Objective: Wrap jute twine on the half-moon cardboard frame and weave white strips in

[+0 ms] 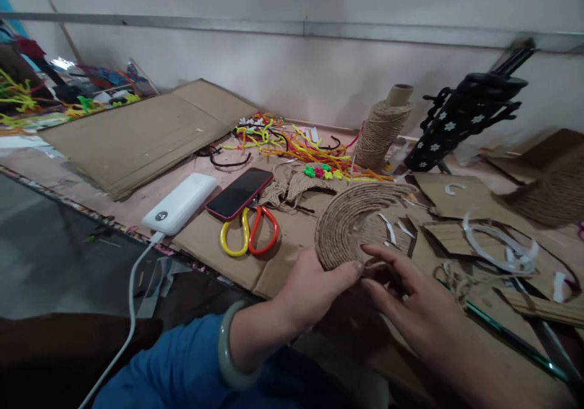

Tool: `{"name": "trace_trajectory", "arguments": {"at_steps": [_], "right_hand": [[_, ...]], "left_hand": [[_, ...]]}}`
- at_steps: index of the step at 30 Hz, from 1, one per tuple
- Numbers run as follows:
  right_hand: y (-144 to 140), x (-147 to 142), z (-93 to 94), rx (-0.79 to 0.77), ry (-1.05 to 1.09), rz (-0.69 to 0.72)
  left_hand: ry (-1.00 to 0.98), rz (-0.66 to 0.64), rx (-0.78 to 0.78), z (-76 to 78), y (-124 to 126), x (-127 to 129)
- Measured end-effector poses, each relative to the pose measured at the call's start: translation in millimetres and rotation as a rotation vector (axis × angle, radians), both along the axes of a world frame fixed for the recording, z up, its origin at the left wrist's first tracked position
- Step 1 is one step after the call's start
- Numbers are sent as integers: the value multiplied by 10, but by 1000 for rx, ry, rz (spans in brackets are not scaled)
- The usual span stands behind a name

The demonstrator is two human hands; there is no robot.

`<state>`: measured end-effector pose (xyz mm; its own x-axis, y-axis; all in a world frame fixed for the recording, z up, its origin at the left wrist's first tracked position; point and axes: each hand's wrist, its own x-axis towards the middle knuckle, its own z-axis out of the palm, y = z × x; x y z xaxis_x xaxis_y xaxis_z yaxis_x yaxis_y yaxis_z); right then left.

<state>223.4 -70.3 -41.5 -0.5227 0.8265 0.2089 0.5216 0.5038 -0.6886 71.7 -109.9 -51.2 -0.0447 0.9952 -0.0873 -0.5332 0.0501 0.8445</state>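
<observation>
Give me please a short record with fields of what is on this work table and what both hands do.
left hand: thumb pinches the edge of the jute-wrapped arc
right hand: open, fingertips at the arc's lower edge
scissors: yellow and red handles, on cardboard, left of the arc
phone: face up beside the white power bank
twine spool: upright, behind
pipe cleaners: coloured heap near the wall

head-worn, facing down, near the table [150, 196]

Jute-wrapped half-disc [353, 217]: rough, matt, fibrous. Cardboard sheet [137, 135]: matt brown paper. Phone [239, 193] screen glossy. Power bank [180, 203]: smooth white plastic. Scissors [250, 231] handles shiny plastic.
</observation>
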Motion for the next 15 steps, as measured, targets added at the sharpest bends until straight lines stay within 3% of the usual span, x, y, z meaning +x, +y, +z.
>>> {"name": "trace_trajectory", "arguments": {"at_steps": [3,6,8,12,14,15], "right_hand": [[26,35,14,-85,49,-14],[143,146,12,-166,87,-18],[260,237,-34,-158,131,-82],[502,358,-196,-167,51,-79],[585,370,-262,-177,-22,-75],[613,367,-286,-171,-49,-85]], "left_hand": [[94,-81,-7,59,-7,-45],[371,-196,-66,148,-74,-245],[619,-80,-26,217,-123,-494],[1286,414,38,316,-62,-1168],[1523,479,-9,313,71,-1483],[1619,411,-72,298,150,-1611]]}}
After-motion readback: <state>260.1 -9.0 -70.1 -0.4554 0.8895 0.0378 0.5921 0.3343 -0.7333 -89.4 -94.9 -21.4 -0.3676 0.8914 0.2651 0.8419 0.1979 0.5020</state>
